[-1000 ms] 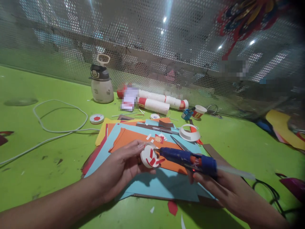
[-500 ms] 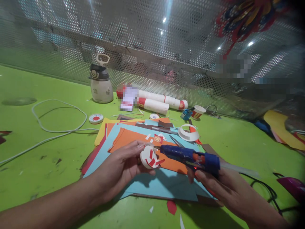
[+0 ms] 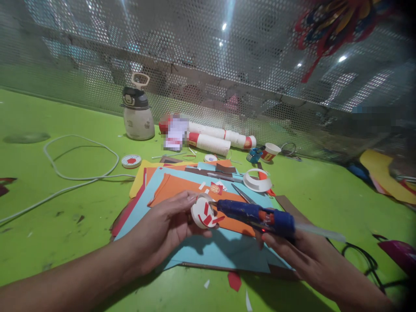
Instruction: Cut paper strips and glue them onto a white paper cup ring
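Between the thumb and fingers of my left hand [image 3: 177, 221] is a small round white paper piece [image 3: 199, 214], like a cut cup base, with red strips on its face. My right hand [image 3: 299, 251] grips a blue hot glue gun [image 3: 253, 215], its red light lit and a clear glue stick poking out the back. The gun's nozzle points left at the upper right rim of the white piece; whether it touches is hard to tell. Under both hands lie stacked sheets of blue paper [image 3: 224, 253] and orange paper [image 3: 175, 190].
Scissors [image 3: 242, 193] and a white paper ring [image 3: 256, 181] rest on the sheets. Behind are stacked paper cups [image 3: 211, 144], a blue bottle [image 3: 254, 154], a single cup [image 3: 271, 152] and a water bottle [image 3: 138, 117]. A white cable [image 3: 81, 182] loops at left; a black cord [image 3: 364, 260] runs at right.
The glue gun and my right hand have shifted slightly left, bringing the nozzle closer over the white piece's rim. My left hand stays nearly still.
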{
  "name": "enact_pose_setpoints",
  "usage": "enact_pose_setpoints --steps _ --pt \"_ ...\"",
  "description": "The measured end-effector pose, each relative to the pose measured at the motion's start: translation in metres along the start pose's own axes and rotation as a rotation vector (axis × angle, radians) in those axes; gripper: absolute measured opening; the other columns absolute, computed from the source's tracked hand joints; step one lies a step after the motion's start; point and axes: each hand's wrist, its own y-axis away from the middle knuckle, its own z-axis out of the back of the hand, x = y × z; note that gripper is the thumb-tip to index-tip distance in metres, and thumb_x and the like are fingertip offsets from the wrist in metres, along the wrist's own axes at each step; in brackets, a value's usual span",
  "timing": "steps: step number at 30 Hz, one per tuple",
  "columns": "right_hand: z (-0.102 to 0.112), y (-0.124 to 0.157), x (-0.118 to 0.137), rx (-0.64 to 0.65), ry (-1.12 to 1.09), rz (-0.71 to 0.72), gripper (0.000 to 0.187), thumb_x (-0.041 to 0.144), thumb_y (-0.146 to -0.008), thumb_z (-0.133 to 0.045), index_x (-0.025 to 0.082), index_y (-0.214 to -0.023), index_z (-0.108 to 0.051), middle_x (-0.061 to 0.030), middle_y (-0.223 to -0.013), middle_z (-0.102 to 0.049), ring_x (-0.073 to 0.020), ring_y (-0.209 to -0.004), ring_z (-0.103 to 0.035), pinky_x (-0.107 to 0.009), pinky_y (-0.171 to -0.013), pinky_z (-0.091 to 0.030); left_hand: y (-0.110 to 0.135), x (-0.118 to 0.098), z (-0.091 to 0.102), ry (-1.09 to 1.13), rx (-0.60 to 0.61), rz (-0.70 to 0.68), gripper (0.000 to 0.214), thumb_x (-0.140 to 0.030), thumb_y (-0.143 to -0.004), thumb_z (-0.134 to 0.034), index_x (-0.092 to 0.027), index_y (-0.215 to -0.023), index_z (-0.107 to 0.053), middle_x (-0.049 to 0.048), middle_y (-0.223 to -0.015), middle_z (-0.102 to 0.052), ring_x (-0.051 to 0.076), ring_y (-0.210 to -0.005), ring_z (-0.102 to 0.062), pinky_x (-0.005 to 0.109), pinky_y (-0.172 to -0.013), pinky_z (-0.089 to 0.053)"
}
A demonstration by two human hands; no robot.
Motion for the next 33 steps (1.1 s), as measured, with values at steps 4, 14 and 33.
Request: enact_pose_setpoints --steps 4,14,33 --pt "-0.003 0.009 -0.014 0.010 0.033 -0.146 0.060 0.064 -0.091 -0.030 0.022 -0.083 -0.073 -0.0054 -0.069 -0.072 -0.0215 -0.059 -0.069 -0.027 -0.053 -0.057 -0.001 0.000 0.001 0.011 -0.008 -0.008 0.023 -0.020 -0.091 -0.048 -0.007 -0.099 -0.065 0.0120 -0.089 -0.064 0.019 -0.074 -0.063 0.032 -0.064 -0.057" --pt "0.000 0.019 -0.038 0.098 -0.185 -0.125 0.040 0.048 -0.092 -0.045 0.023 -0.102 -0.073 -0.0085 -0.092 -0.075 -0.0239 -0.080 -0.071 -0.030 -0.068 -0.059 -0.001 0.000 0.001 0.047 -0.011 0.014 0.025 -0.018 -0.092 -0.044 -0.006 -0.096 -0.065 0.0119 -0.085 -0.065 0.019 -0.071 -0.064 0.032 -0.062 -0.056" --pt "0.000 0.012 -0.033 0.173 -0.229 -0.159 0.043 0.054 -0.091 -0.044 0.022 -0.096 -0.071 -0.0082 -0.089 -0.075 -0.0239 -0.076 -0.070 -0.030 -0.063 -0.058 0.001 -0.002 0.001 0.014 -0.003 0.007 0.024 -0.019 -0.090 -0.047 -0.009 -0.096 -0.067 0.0117 -0.090 -0.065 0.020 -0.073 -0.063 0.032 -0.063 -0.056"
